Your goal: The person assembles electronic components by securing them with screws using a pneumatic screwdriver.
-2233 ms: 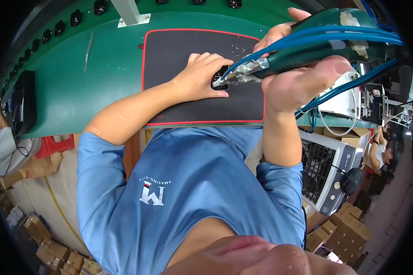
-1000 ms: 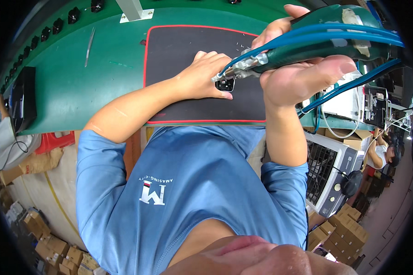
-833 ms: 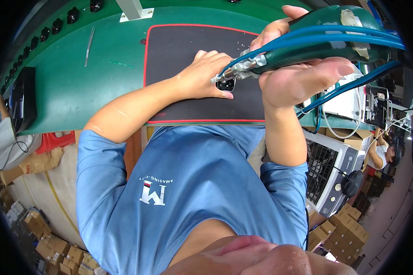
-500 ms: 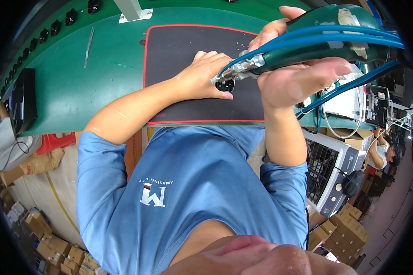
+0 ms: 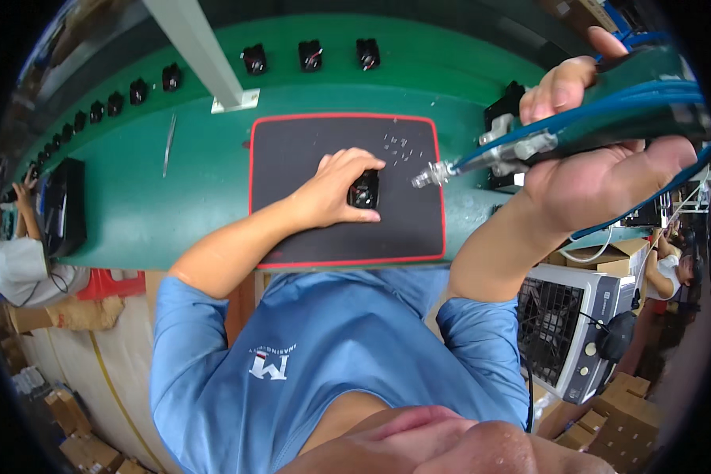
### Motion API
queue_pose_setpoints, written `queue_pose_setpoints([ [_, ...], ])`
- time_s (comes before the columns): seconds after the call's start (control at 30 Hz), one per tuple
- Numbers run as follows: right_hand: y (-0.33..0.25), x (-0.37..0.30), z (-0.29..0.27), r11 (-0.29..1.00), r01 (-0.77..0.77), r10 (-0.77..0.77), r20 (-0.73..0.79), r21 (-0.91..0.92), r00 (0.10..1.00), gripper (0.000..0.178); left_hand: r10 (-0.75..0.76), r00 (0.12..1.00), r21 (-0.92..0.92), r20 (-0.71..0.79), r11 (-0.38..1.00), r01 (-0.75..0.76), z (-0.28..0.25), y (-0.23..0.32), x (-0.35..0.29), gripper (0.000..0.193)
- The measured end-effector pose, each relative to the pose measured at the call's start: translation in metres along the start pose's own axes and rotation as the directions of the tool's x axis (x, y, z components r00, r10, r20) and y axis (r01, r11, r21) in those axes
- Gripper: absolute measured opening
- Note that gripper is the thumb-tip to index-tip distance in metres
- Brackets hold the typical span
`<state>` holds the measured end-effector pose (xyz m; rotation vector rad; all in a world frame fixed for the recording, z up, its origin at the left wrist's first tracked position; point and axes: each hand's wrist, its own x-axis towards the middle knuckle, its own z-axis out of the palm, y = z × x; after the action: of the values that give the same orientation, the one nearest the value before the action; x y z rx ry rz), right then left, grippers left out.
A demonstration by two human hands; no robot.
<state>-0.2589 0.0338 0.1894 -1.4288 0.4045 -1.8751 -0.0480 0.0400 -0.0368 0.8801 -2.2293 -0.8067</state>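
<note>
My left hand (image 5: 332,192) grips a small black boxy part (image 5: 365,191) on a dark mat with a red border (image 5: 288,150), thumb on its near side and fingers on its far side. Raised to the right, my right hand (image 5: 588,189) is wrapped around a dark green screwdriver-like power tool (image 5: 644,114) fed by blue hoses. Its metal nose (image 5: 430,175) points left, apart from the black part. Several tiny silvery bits, perhaps screws (image 5: 403,148), lie scattered on the mat near the nose.
Similar black parts (image 5: 310,55) stand in a row along the bench's far side. A pale metal post (image 5: 201,51) rises behind the mat, and tweezers (image 5: 168,146) lie to its left. An air cooler (image 5: 557,324) stands at lower right. Other people sit at both sides.
The tool's nose has come off the black part and moved up and right with my right hand. My left hand still holds the part. The view has shifted, showing more of the far row.
</note>
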Motion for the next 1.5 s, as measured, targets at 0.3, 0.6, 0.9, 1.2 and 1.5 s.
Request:
queue_pose_setpoints([
  [0.3, 0.024, -0.011, -0.044, 0.924, -0.187, 0.173, -0.071, -0.332, 0.982, 0.076, -0.039, 0.997, 0.302, -0.069, 0.951, 0.059, -0.030, -0.001, 0.089, 0.074],
  [0.6, 0.040, 0.005, -0.060, 0.964, -0.065, 0.046, -0.081, -0.257, 0.996, 0.064, -0.126, 0.969, 0.644, -0.214, 0.727, 0.237, 0.003, -0.129, 0.258, 0.068],
  [0.9, 0.048, 0.012, -0.063, 0.972, 0.007, -0.035, -0.117, -0.236, 0.992, 0.051, 0.055, 0.910, 0.099, -0.410, 0.995, -0.016, -0.061, 0.031, 0.189, 0.023],
  [1.2, 0.062, 0.006, -0.031, 0.910, -0.058, 0.043, -0.044, -0.410, 0.998, 0.057, 0.452, 0.548, -0.030, -0.704, 0.752, -0.659, -0.058, 0.153, -0.028, 0.027],
  [1.5, 0.073, -0.002, -0.015, 0.932, 0.052, -0.059, -0.008, -0.358, 0.998, 0.047, 0.494, 0.508, -0.075, -0.706, 0.661, -0.746, -0.057, 0.145, -0.040, 0.028],
])
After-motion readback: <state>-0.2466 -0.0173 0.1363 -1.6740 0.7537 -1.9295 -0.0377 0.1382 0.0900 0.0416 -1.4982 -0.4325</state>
